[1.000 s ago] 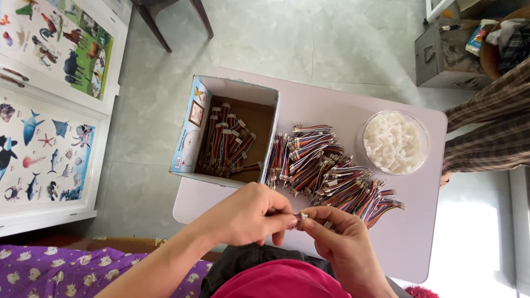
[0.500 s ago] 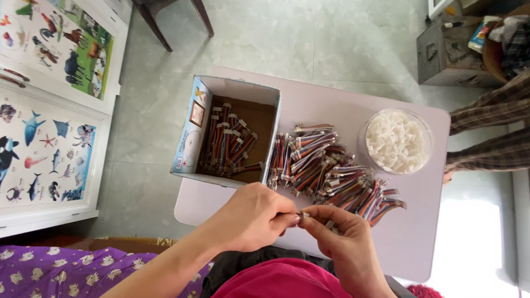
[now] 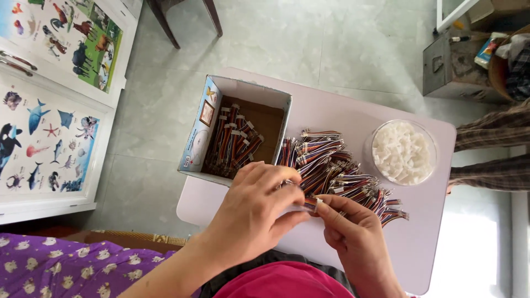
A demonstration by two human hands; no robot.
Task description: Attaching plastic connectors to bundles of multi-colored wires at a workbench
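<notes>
Nearby, wire pile (image 3: 337,171), open box (image 3: 243,110), bowl of white connectors (image 3: 403,152), small table (image 3: 430,221)

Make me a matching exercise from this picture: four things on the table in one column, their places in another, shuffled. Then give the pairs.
1. cardboard box
2. clear bowl of white connectors
3. loose pile of wire bundles
4. single wire bundle

A. table's right end
B. pinched between both hands
C. table's left end
D. middle, between box and bowl

Pairs: 1-C, 2-A, 3-D, 4-B
</notes>
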